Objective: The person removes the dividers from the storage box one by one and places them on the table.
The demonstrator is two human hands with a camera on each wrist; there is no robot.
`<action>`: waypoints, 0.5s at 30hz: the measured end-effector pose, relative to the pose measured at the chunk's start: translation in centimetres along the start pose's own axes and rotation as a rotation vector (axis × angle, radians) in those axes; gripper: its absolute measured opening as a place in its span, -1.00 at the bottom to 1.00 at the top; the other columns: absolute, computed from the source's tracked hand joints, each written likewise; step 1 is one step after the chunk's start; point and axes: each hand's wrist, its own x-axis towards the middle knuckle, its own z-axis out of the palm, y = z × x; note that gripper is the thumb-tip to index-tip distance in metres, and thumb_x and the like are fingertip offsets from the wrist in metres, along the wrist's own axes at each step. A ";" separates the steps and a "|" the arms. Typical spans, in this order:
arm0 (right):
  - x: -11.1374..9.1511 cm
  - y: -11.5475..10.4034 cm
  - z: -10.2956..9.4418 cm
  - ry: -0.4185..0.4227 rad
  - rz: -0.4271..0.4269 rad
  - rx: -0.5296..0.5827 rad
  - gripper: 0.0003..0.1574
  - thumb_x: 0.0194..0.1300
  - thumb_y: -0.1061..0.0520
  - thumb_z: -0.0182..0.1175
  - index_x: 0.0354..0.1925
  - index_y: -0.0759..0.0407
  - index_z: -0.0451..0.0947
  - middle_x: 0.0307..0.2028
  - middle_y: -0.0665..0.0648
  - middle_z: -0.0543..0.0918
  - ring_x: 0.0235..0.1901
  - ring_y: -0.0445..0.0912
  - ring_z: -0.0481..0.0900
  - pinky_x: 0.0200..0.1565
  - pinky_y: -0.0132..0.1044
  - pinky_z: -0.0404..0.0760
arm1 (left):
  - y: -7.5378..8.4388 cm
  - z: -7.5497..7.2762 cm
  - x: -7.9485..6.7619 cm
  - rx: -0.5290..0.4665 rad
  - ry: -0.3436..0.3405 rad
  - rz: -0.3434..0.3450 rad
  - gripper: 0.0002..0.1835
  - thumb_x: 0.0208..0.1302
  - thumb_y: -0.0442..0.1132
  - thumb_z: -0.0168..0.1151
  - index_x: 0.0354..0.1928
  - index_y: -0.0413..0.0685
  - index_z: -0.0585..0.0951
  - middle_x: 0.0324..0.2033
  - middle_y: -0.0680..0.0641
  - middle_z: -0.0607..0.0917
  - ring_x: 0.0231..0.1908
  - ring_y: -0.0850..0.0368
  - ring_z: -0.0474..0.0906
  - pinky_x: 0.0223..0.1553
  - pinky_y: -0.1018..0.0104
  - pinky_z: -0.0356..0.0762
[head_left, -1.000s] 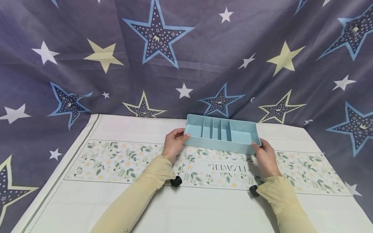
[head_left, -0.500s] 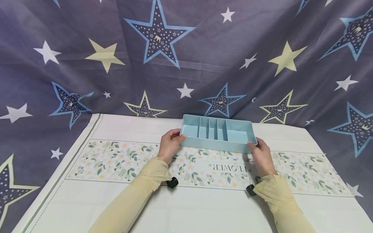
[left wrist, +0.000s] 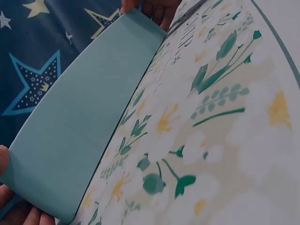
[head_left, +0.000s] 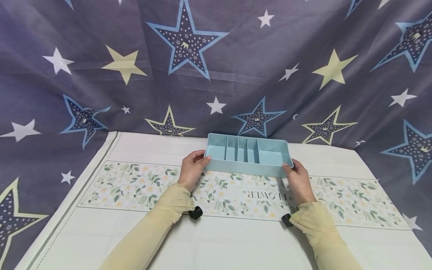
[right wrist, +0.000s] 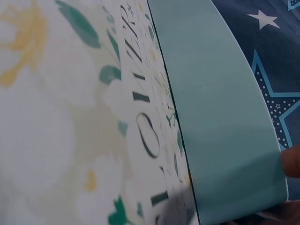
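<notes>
A light blue divided organizer tray [head_left: 243, 167] spans the space between both hands near the far side of the table. Its several compartments show nothing inside. My left hand [head_left: 191, 170] grips the left end, thumb over the front corner and fingers along the side. At the opposite end my right hand [head_left: 299, 180] holds the corner the same way, thumb on the rim. In the left wrist view the tray's plain front wall [left wrist: 84, 108] runs up to the right hand's fingers [left wrist: 157, 11]. The right wrist view shows that wall [right wrist: 220, 117] close along the floral print, with a thumb [right wrist: 291, 161] at its edge.
A white tablecloth [head_left: 216, 243] with a floral band [head_left: 135, 187] lettered "FLOWER" covers the table. Behind the tray hangs a dark star-patterned curtain [head_left: 236, 67], close to the tray's back edge. Black wrist devices [head_left: 195, 213] sit under the sleeves.
Both hands have moved the tray a little to the left along the table's far side. The grip at each end stays the same.
</notes>
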 end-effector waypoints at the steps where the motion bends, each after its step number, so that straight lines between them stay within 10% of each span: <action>1: 0.1 0.1 0.1 -0.001 -0.002 -0.001 -0.12 0.40 -0.33 -0.10 0.48 0.03 -0.02 0.43 0.16 0.13 0.39 0.08 0.12 0.34 0.08 0.11 | 0.0 -0.1 0.0 0.000 0.001 -0.004 -0.53 0.24 -0.18 0.32 0.16 -0.18 0.52 0.09 -0.19 0.57 0.08 0.02 0.50 0.10 0.15 0.46; 15: 0.0 -0.4 1.9 0.007 -0.008 -0.024 -0.17 0.40 -0.30 -0.08 0.47 0.00 0.03 0.41 0.14 0.18 0.37 0.08 0.17 0.33 0.10 0.14 | 0.1 -1.7 -0.8 -0.009 0.049 -0.030 -0.57 0.22 -0.17 0.33 0.12 -0.09 0.55 0.05 -0.12 0.59 0.08 0.04 0.49 0.10 0.19 0.46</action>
